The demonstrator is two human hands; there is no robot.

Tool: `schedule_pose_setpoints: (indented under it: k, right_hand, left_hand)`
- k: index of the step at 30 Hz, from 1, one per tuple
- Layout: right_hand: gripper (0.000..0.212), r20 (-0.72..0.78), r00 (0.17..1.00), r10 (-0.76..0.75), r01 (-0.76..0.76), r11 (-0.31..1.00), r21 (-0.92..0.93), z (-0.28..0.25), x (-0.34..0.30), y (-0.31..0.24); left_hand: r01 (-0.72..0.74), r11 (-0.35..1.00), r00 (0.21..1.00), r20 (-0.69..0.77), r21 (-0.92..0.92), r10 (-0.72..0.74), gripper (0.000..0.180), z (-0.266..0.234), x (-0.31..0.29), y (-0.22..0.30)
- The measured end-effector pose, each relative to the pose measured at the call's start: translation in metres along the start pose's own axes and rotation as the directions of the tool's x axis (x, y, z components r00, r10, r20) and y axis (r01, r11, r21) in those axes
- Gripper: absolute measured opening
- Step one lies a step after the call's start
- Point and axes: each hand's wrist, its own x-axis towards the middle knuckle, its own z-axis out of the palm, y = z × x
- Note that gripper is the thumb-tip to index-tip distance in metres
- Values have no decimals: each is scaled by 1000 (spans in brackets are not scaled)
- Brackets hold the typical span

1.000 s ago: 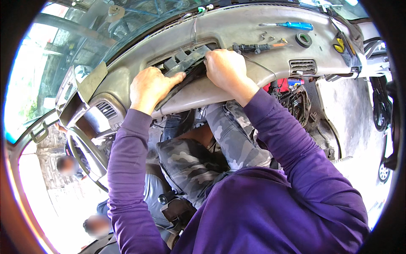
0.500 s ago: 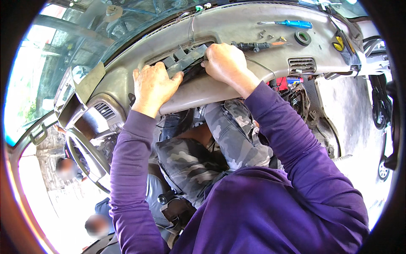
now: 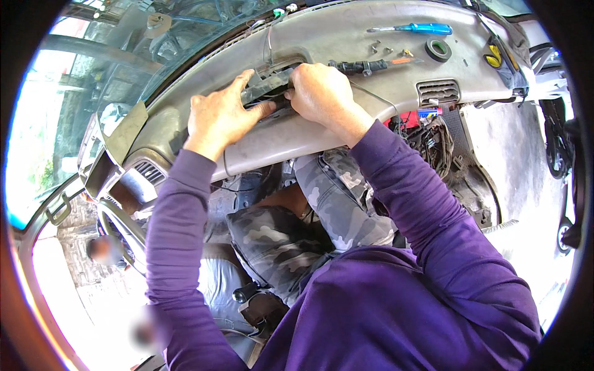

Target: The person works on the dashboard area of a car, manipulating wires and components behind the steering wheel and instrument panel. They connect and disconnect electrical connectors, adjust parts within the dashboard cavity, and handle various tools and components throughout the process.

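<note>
A long dark grey plastic piece (image 3: 267, 86) lies tilted in the opening of the grey dashboard (image 3: 272, 133). My right hand (image 3: 325, 100) is closed round its right end, the fingertips partly hidden behind the knuckles. At the left end of the piece, my left hand (image 3: 221, 119) has its index finger stretched out along the dash and its thumb apart from it, near the lower edge of the opening. Dark wires show inside the gap beneath the piece. Whether the left fingers press on the piece is hard to see.
On the dash top lie a blue-handled screwdriver (image 3: 427, 28), a roll of black tape (image 3: 438, 51), several small screws (image 3: 388, 51) and a black tool with an orange tip (image 3: 365, 67). An air vent (image 3: 438, 93) sits to the right, the steering wheel (image 3: 127, 232) at left.
My left hand has shifted slightly left and its index finger has straightened, loosening from the plastic piece. The piece sits lower in the opening. My right hand has moved a little left.
</note>
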Motion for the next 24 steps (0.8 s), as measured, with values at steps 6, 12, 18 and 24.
schedule_pose_setpoints:
  k: [6, 12, 18, 24]
  right_hand:
    - [20, 2, 999, 46, -46, 997, 59, 2, 3, -4]
    - [18, -71, 987, -143, 146, 989, 35, 6, -6, 13]
    - [25, -85, 962, -260, 262, 965, 21, 5, -27, 3]
    - [17, -124, 952, -280, 277, 960, -42, 16, -26, 0]
  left_hand:
    - [-77, 996, 996, -47, 39, 79, 80, -8, 15, -11]
    - [-21, 999, 998, 63, 33, 19, 82, -29, 12, 9]
    - [-48, 977, 992, 105, -208, 71, 86, -10, 34, -22]
    - [-32, 984, 996, 80, -176, 47, 85, -11, 29, -16]
